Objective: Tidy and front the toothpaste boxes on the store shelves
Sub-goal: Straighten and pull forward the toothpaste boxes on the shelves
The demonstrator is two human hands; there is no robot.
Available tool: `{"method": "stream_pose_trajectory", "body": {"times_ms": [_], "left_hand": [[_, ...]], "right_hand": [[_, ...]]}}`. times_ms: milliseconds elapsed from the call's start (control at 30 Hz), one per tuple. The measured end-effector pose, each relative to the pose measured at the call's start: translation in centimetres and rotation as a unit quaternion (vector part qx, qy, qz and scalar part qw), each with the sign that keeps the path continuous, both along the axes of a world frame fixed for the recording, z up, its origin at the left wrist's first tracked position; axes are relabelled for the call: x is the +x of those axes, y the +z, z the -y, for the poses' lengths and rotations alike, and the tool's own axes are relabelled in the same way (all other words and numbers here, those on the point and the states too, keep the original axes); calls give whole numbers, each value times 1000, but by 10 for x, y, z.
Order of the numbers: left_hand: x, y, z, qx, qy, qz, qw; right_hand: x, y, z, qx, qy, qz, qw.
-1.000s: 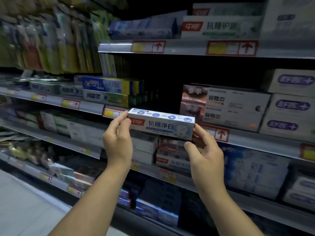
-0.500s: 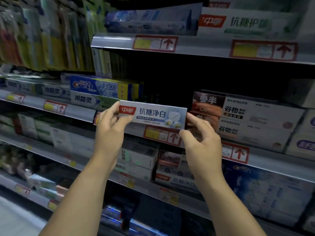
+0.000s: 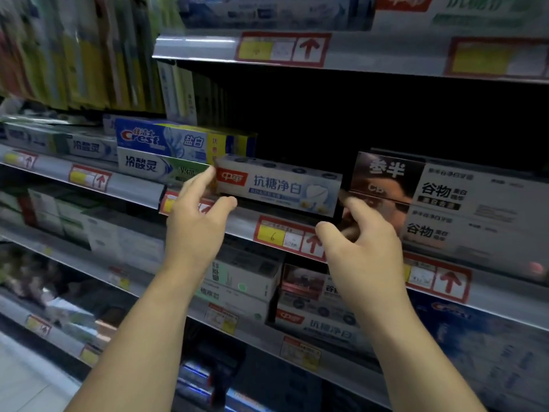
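Nearest to us, our two bare forearms rise from the bottom of the view toward the middle shelf. Our left hand (image 3: 193, 230) is spread and relaxed: its straight index fingertip (image 3: 211, 171) touches the upper left corner of the white and blue toothpaste box (image 3: 279, 185), and its thumb sits just under the box's lower left edge without clamping it. Our right hand (image 3: 365, 248) hangs just beside the box's lower right corner with its fingers loosely curled and nothing between them; we cannot tell whether the index finger touches the carton.

The toothpaste box lies lengthwise at the front of the middle shelf (image 3: 243, 221), printed face toward us, red logo at its left end. A yellow price tag (image 3: 271, 234) sits on the shelf rail below it.

Left of the box, a blue Crest box (image 3: 166, 138) is stacked on a white and green box (image 3: 154, 166). To its right stand two stacked brown and white boxes (image 3: 439, 197). Behind the box the shelf is dark. On the shelf below, a similar box with a red logo (image 3: 320, 322) lies among other cartons. Above, the upper shelf rail (image 3: 202, 49) carries red arrow tags.
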State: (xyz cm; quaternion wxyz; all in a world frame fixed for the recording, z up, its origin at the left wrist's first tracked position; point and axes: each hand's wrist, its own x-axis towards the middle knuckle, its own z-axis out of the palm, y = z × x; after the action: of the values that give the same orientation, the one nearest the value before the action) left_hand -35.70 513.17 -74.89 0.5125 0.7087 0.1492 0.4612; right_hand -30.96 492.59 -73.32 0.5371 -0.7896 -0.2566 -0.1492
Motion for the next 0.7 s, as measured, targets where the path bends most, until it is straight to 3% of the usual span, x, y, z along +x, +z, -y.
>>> {"method": "stream_pose_trajectory", "body": {"times_ms": [167, 300, 567, 700], "left_hand": [[-11, 5, 14, 112, 99, -144, 978], [-17, 4, 22, 168, 76, -209, 960], [-33, -21, 43, 193, 22, -88, 977], [-46, -40, 63, 200, -25, -89, 975]], "right_hand": [[-6, -2, 4, -11, 17, -22, 1000], [-11, -3, 8, -5, 43, -37, 998], [-28, -9, 37, -37, 46, 38, 998], [-41, -31, 64, -69, 46, 46, 996]]}}
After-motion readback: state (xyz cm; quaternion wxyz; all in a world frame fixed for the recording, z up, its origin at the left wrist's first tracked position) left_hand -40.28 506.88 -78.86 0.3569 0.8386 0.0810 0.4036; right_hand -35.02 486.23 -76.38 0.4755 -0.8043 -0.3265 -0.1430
